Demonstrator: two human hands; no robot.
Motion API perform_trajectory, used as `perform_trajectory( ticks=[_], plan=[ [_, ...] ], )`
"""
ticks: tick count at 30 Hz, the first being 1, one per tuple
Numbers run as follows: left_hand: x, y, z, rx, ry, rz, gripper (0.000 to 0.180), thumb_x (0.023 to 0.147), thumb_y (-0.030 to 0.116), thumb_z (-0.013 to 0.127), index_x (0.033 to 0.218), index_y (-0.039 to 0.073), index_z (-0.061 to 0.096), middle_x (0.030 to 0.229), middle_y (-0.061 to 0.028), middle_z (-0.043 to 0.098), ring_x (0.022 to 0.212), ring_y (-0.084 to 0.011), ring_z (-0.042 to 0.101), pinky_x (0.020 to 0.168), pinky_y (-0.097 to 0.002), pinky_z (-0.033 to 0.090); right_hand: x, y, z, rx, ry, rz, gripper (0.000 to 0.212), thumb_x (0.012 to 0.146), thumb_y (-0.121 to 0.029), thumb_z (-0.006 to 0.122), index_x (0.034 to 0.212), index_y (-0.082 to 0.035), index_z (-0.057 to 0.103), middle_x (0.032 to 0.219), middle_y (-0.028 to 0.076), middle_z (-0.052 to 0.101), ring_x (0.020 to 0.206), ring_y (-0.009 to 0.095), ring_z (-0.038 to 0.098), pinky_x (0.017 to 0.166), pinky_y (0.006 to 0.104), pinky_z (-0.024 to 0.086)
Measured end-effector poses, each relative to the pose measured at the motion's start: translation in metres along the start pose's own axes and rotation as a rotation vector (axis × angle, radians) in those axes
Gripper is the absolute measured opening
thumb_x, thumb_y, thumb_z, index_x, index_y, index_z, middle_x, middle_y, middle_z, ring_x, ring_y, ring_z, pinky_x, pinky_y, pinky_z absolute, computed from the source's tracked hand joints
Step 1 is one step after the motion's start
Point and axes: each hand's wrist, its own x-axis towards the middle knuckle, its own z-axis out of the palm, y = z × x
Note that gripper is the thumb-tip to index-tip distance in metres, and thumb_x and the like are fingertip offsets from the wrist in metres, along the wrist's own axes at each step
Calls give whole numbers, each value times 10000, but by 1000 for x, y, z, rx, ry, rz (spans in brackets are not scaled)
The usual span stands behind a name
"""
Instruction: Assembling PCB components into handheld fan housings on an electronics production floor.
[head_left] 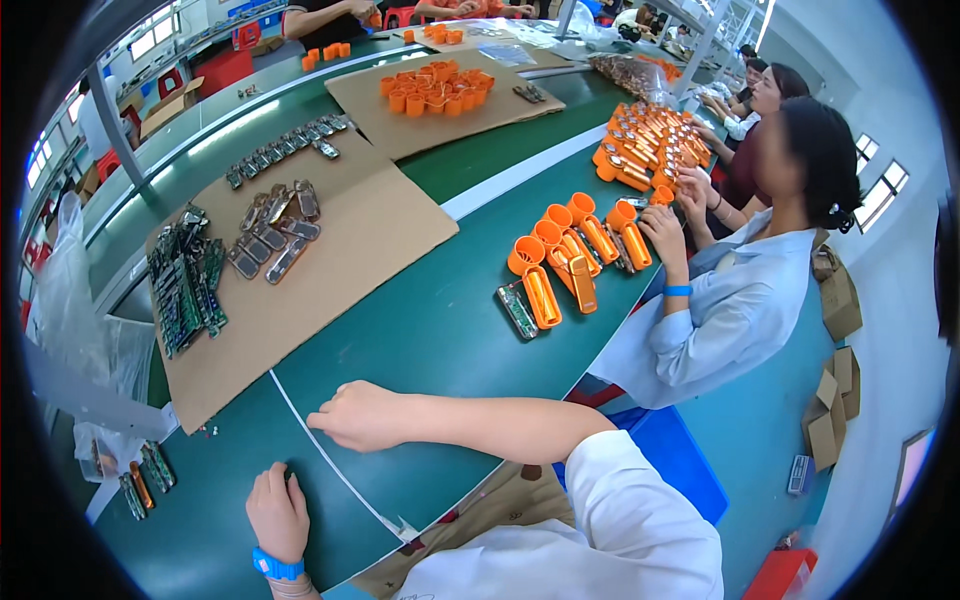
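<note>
My left hand (278, 512) lies on the green table at the lower left, its fingers loosely stretched and the thumb apart. A blue watch is on that wrist. My right hand (360, 416) reaches across the table with its fingers curled closed. Its fingertips are beside a thin white strip (345, 478) that runs along the table; whether they pinch anything is hidden. Beyond both hands, a cardboard sheet (330, 280) bears a heap of green circuit boards (185, 280), several grey-framed device parts (270, 232) and a row of small boards (285, 148).
On the right stand orange cups and cases (570, 255) beside a green circuit board (518, 310). A co-worker in a light blue shirt (735, 290) handles orange parts. Farther back, orange cups (436, 88) sit on another cardboard sheet (370, 110). A blue bin (680, 465) is below the table edge.
</note>
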Motion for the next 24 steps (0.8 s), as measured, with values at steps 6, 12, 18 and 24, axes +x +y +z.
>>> perform_trajectory(
  ticks=[6,12,18,24],
  plan=[
    [1,-6,11,34,44,46,146,847,43,563,984,11,524,805,-147,560,739,-321,561,621,-409,450,-1,1,-1,-25,-23,7,173,790,-114,588,941,-32,564,722,120,621,666,309,622,658,402,494],
    [1,-7,7,11,-7,35,137,852,41,563,979,5,524,802,-141,569,735,-318,566,616,-410,450,1,-1,0,-38,-19,13,192,791,-110,584,966,-36,554,720,115,622,645,300,619,650,397,487],
    [2,-2,10,16,111,-1,107,854,46,565,951,10,535,791,-126,560,734,-312,568,620,-402,461,1,-1,-1,-24,-26,16,198,791,-106,583,975,-40,557,735,113,625,656,297,617,663,393,484],
    [3,-2,8,31,42,-19,94,856,45,563,942,14,537,808,-126,554,749,-305,567,621,-400,463,-1,-2,-3,-9,-32,24,202,810,-121,584,999,-52,568,747,103,628,685,294,618,668,394,484]
  ],
)
